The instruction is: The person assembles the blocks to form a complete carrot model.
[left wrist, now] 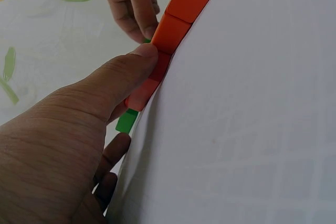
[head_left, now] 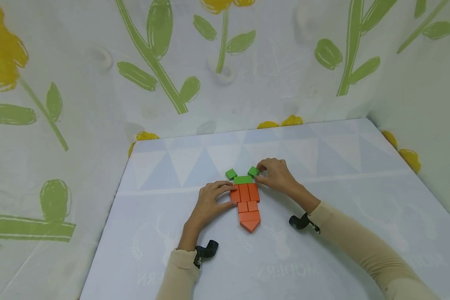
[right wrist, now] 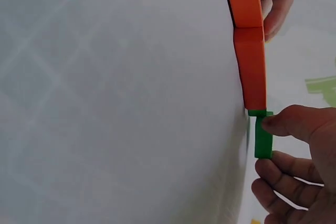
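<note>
Toy blocks form a carrot-like shape on the table. My right hand [head_left: 276, 175] pinches a small green block [head_left: 253, 171] at the upper right of the shape, thumb on one side and fingertips on the other. At the left side, the thumb and index finger of my left hand [head_left: 211, 199] bracket the leftmost tall orange block [head_left: 234, 196]. Another small green block [head_left: 231, 174] sits tilted at the upper left, and a green rectangular block [head_left: 243, 180] lies along the top of the orange ones. An orange pointed block [head_left: 250, 226] ends the shape nearest me.
The pale table [head_left: 322, 258] has a triangle pattern along its back. Floral fabric [head_left: 262, 96] hangs behind and at both sides. Black wrist cameras [head_left: 208, 248] sit near both sleeves, close to the tabletop.
</note>
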{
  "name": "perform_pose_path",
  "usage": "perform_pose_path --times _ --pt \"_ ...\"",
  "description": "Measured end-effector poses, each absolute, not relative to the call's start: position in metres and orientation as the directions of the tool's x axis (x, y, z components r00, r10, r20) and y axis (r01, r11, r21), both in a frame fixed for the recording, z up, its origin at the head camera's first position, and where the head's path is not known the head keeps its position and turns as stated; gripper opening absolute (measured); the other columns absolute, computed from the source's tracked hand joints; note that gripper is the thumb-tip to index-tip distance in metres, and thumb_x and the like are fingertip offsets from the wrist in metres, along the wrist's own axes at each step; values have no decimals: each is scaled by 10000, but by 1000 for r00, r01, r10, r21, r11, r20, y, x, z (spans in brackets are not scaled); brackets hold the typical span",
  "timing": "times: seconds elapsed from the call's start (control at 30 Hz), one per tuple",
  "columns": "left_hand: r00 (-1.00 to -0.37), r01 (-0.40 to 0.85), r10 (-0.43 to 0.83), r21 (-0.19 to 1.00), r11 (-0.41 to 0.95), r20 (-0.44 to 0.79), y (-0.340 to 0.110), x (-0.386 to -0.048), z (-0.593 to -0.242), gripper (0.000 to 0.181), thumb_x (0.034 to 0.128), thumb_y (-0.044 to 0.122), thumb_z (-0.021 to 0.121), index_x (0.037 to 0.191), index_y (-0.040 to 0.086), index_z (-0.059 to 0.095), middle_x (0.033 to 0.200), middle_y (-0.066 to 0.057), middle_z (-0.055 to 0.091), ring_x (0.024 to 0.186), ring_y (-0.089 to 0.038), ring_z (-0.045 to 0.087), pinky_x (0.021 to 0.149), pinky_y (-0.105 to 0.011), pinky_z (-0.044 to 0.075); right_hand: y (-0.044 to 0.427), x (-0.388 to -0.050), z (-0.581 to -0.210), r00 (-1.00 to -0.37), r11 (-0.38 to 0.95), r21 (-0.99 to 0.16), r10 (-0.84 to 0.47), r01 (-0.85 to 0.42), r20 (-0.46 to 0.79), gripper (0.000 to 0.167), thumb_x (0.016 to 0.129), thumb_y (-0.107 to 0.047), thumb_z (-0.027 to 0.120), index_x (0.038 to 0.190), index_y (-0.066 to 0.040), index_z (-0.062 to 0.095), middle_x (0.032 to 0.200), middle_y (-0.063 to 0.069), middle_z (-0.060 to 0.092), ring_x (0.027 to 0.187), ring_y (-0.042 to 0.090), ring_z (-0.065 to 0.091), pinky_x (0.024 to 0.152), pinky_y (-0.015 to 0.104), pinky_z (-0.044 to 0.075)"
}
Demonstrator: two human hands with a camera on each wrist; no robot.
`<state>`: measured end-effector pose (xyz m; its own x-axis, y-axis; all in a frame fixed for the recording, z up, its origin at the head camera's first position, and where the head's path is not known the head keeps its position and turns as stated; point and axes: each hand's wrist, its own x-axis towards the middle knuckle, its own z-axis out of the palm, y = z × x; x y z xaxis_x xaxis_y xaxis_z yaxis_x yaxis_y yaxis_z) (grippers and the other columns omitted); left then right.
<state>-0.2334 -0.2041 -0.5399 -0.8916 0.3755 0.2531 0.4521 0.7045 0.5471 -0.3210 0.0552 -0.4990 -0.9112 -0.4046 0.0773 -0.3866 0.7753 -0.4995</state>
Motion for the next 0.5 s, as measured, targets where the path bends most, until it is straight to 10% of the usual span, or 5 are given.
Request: perform_pose_path --times 0.5 --pt "-903 428 364 562 707 230 -204 -233 -538 521 878 456 753 1356 285 639 1406 63 542 1265 -214 478 1007 -502 327 55 -320 -502 -907 791 -465 -416 -397 66 338 857 -259 784 1109 -48 705 1035 70 676 982 257 592 906 510 371"
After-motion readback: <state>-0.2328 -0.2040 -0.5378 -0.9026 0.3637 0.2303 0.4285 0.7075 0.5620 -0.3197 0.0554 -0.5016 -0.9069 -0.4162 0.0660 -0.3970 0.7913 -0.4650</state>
